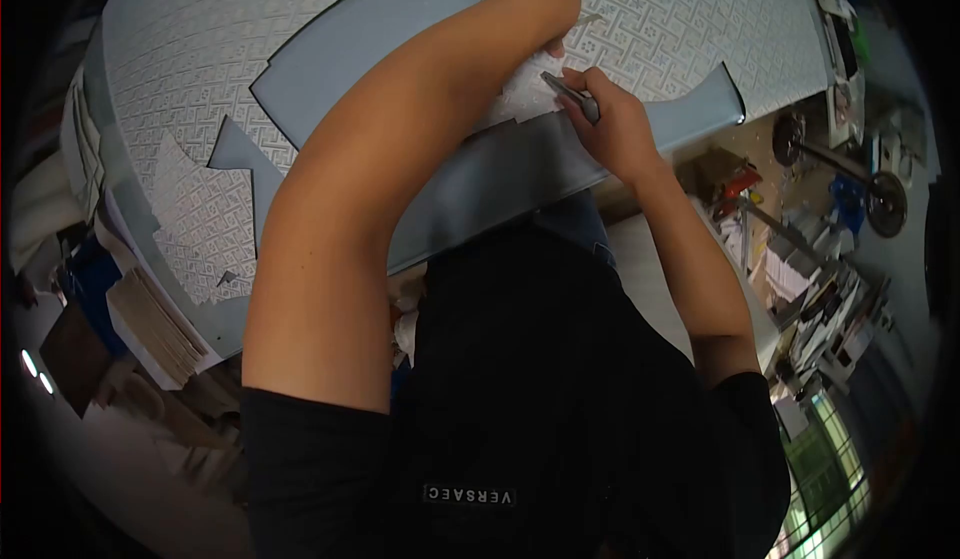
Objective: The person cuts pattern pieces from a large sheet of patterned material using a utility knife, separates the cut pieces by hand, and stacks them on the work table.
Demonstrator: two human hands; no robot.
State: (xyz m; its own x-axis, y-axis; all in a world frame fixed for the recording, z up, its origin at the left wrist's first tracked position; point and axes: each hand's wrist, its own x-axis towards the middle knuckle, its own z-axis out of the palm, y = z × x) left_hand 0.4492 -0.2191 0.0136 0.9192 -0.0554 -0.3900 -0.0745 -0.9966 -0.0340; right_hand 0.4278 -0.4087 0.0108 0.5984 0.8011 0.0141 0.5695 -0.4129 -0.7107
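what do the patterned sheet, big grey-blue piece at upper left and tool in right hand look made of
Patterned sheet: softly shiny, perhaps vinyl or coated paper; its lattice looks embossed. Grey-blue piece: smooth, satin, dark-edged, maybe coated board or leather. Tool: probably metal, from its grey glint.

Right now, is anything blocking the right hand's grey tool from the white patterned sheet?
No, nothing visible is. The right hand holds the grey tool with its tip over the white patterned sheet; I can't tell if they touch.

Barred window, lower right; bright lights, far left.
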